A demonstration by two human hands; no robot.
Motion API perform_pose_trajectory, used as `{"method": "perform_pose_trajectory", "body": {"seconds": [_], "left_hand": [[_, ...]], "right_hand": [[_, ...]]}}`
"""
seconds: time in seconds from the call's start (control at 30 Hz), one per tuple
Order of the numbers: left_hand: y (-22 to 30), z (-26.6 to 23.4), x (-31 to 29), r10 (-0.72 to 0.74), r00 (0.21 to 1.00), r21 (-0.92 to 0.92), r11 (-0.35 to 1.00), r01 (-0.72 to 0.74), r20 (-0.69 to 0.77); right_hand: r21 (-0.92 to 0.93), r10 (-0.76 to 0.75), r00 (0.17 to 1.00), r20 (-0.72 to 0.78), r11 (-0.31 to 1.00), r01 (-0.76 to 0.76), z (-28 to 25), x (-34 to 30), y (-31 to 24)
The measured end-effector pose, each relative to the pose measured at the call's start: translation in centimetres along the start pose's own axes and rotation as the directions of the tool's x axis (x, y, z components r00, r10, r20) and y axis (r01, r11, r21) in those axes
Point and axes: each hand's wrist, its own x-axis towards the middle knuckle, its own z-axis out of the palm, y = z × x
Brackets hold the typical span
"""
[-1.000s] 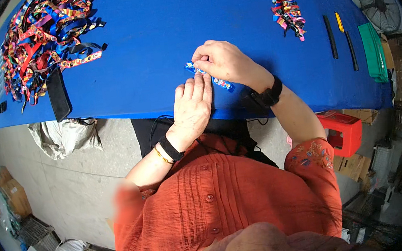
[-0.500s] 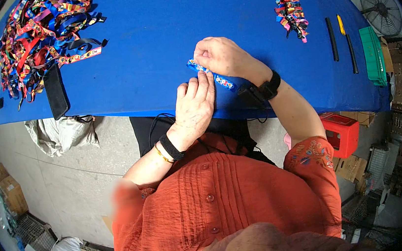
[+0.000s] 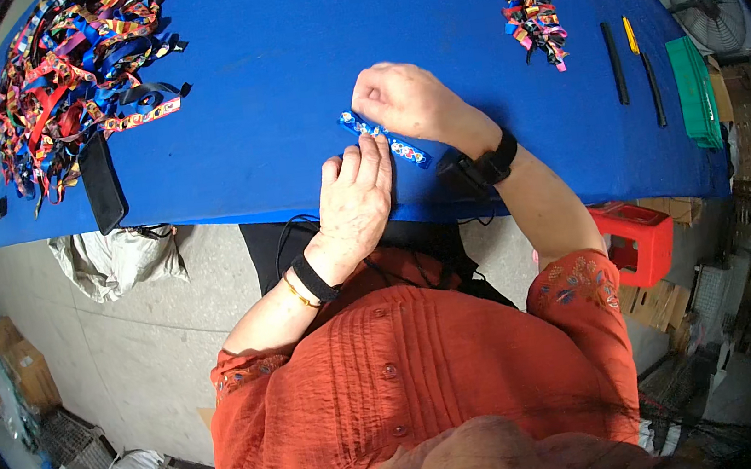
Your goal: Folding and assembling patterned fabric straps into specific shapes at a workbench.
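Note:
A short blue strip of printed ribbon (image 3: 408, 151) lies folded flat on the blue table near its front edge. My left hand (image 3: 356, 190) rests on it, fingers stretched out and fingertips pressing its middle. Just beyond the strip, my right hand (image 3: 407, 101) is curled closed. Whatever its fingers may hold is hidden from view. The strip's left end shows below the right hand's knuckles, and its right end lies beneath that wrist.
A heap of colourful ribbon straps (image 3: 89, 77) covers the table's left, with a black flat pouch (image 3: 102, 184) beside it. A bundle of folded ribbons (image 3: 527, 4) lies far right. Black rods (image 3: 615, 63), a yellow-handled tool (image 3: 631, 36) and a green basket (image 3: 695, 93) are at the right edge.
My right hand has lifted slightly away from the strip, uncovering more of its left end. My left hand keeps its place on the strip. The whole view has shifted a little.

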Motion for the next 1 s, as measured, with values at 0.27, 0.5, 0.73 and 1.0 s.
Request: {"method": "perform_pose_trajectory", "body": {"seconds": [0.27,0.5,0.73,1.0], "left_hand": [[-0.3,0.0,0.1,0.026,0.999,0.055,0.998,-0.025,-0.022],[-0.1,-0.5,0.8,0.062,0.998,0.050,0.997,-0.061,-0.024],[-0.4,-0.4,0.0,0.044,0.999,0.038,0.998,-0.044,-0.011],[-0.5,0.7,-0.2,0.008,0.999,0.087,0.996,-0.004,-0.042]], "right_hand": [[-0.068,0.143,0.945,-0.294,0.983,-0.170,-3.3,-3.7,-0.5],[0.041,0.312,0.918,-0.246,0.949,-0.311,-1.1,-6.3,0.0],[-0.088,0.313,0.911,-0.269,0.934,-0.347,0.6,-5.8,0.5],[-0.094,0.298,0.903,-0.310,0.936,-0.341,0.5,-5.8,-0.1]]}}
